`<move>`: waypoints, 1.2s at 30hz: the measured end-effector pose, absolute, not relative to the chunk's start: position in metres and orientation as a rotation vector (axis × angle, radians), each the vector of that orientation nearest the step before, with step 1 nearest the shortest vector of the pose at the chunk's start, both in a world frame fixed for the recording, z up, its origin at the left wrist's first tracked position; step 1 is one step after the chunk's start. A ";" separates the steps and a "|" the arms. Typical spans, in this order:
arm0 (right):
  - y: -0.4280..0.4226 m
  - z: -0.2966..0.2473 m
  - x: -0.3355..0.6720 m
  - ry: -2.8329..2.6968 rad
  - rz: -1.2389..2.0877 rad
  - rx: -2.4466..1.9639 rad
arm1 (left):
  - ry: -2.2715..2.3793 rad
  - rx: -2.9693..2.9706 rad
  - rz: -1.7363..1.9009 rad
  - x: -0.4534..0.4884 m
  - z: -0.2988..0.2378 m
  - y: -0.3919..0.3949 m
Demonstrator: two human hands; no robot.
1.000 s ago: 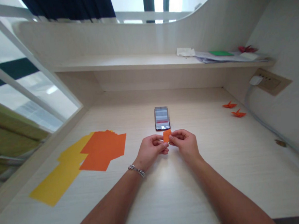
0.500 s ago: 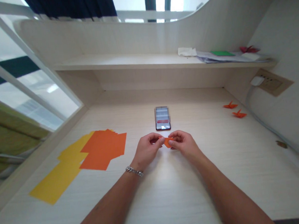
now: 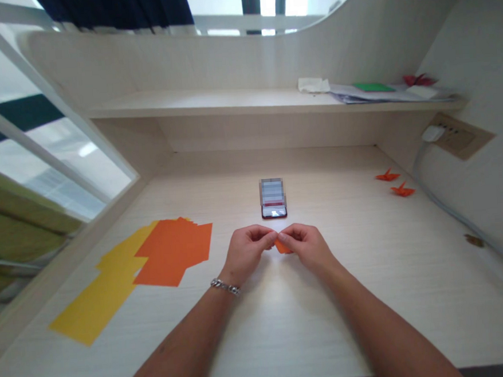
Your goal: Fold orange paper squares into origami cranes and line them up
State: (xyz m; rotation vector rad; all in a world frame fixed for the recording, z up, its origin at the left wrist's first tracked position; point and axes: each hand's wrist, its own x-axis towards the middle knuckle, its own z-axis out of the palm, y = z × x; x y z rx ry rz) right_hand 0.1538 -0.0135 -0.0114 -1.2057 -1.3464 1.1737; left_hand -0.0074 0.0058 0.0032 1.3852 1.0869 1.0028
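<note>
A small folded orange paper (image 3: 282, 246) is pinched between both hands at the middle of the pale wooden desk (image 3: 287, 324). My left hand (image 3: 248, 251), with a metal bracelet at the wrist, grips its left side with fingertips pressed together. On the other side my right hand (image 3: 308, 245) closes over it, so only a small orange corner shows beneath the fingers. A phone (image 3: 273, 198) lies flat just beyond the hands.
Loose orange sheets (image 3: 174, 251) overlap yellow sheets (image 3: 95, 297) at the left of the desk. Two folded orange cranes (image 3: 395, 182) sit at the far right near a white cable and wall socket (image 3: 450, 135). A shelf (image 3: 228, 101) above carries papers.
The orange paper stood upright between the fingers a second ago; it now lies lower and mostly hidden as both hands have closed together over it.
</note>
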 end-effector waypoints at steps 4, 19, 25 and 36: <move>-0.013 -0.014 0.150 -1.348 1.104 -1.251 | 1.117 1.411 1.028 -0.006 -0.001 0.006; -0.012 -0.014 0.151 -1.214 1.237 -1.278 | 1.164 1.345 1.060 -0.004 -0.003 0.008; -0.010 -0.016 0.151 -1.168 1.141 -1.314 | 1.117 1.307 0.987 -0.004 -0.001 0.007; -0.009 -0.017 0.152 -1.203 1.154 -1.245 | 1.070 1.328 0.978 -0.001 -0.003 0.006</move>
